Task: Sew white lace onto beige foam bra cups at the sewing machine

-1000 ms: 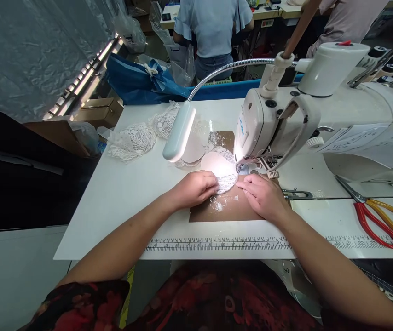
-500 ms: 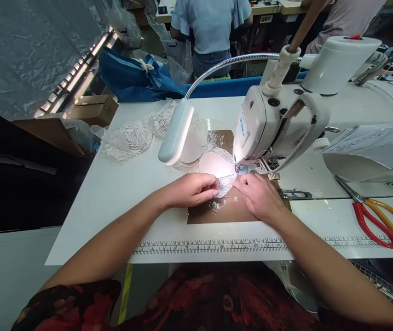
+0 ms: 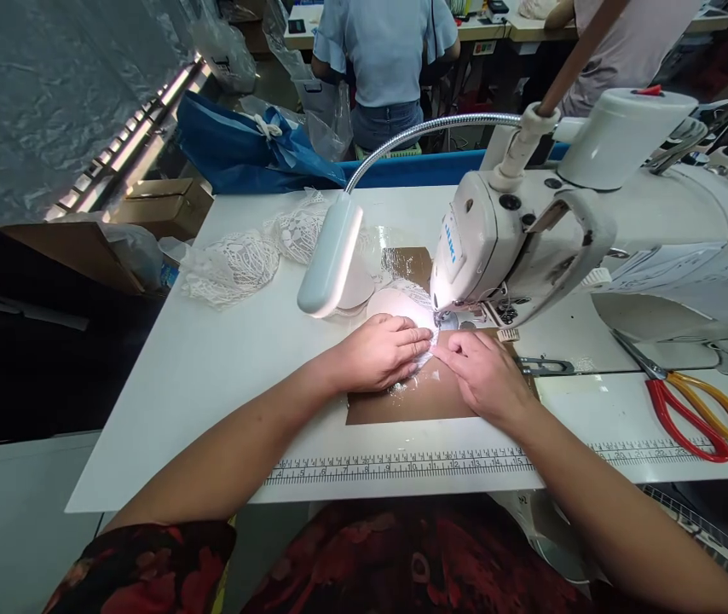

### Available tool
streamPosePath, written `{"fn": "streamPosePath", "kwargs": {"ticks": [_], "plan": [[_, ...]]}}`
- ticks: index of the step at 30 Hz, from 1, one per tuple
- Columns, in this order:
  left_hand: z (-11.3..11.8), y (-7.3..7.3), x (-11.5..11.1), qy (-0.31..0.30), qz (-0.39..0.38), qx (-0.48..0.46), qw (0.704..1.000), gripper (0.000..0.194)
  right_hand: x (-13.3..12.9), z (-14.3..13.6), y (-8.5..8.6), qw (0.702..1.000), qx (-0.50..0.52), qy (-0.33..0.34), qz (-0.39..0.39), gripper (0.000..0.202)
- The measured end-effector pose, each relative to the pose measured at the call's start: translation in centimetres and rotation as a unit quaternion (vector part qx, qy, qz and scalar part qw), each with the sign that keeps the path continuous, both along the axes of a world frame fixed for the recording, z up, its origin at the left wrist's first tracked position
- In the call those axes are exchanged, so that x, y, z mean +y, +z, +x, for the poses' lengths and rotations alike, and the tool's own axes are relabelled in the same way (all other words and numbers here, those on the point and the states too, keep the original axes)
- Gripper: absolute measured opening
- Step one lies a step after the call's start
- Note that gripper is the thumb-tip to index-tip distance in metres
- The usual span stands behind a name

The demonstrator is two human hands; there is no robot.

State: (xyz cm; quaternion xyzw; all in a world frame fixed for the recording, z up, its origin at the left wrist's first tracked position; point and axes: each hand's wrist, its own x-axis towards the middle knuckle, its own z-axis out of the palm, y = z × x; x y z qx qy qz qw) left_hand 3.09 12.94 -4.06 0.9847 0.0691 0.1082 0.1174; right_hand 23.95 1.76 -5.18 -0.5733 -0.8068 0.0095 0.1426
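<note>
A round white cup piece with lace [image 3: 395,302] lies under the needle area of a white sewing machine [image 3: 472,243]. Flat on the lace and the brown sheet rests my left hand [image 3: 384,351], its fingers stretched out toward the needle. My right hand [image 3: 484,375] is just right of it, index finger extended onto the lace edge and the other fingers curled; what they pinch, if anything, is hidden. Beneath both hands is a brown sheet [image 3: 415,407] taped to the white table [image 3: 223,375].
White lace pieces [image 3: 233,266] lie at the back left. A lamp head [image 3: 331,256] hangs over the work. Red and yellow scissors [image 3: 690,414] lie at the right, and a printed ruler [image 3: 402,467] runs along the front edge. A person [image 3: 386,55] sits beyond the table.
My left hand has gone from a pinch at the lace to lying flat on it, further right. My right hand has barely moved. The whole view has shifted slightly.
</note>
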Motion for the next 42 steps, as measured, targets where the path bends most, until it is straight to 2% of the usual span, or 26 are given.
{"fn": "streamPosePath", "kwargs": {"ticks": [7, 16, 21, 29, 42], "plan": [[0.1, 0.5, -0.1, 0.027, 0.028, 0.027, 0.999, 0.044, 0.2, -0.4, 0.5, 0.999, -0.032, -0.042, -0.013, 0.042], [0.8, 0.2, 0.0, 0.062, 0.030, 0.031, 0.997, 0.046, 0.9, -0.3, 0.7, 0.996, -0.042, -0.076, -0.002, 0.044], [0.1, 0.0, 0.1, 0.059, 0.023, 0.009, 0.998, 0.043, 0.5, 0.4, 0.5, 1.000, -0.013, -0.022, 0.010, 0.044], [-0.5, 0.2, 0.2, 0.014, -0.018, -0.032, 0.999, 0.032, 0.0, 0.5, 0.8, 0.996, 0.033, 0.073, -0.027, 0.037], [-0.6, -0.2, 0.1, -0.015, 0.022, -0.007, 1.000, 0.029, -0.5, 1.2, 0.8, 0.994, 0.039, 0.093, -0.031, 0.038]]}}
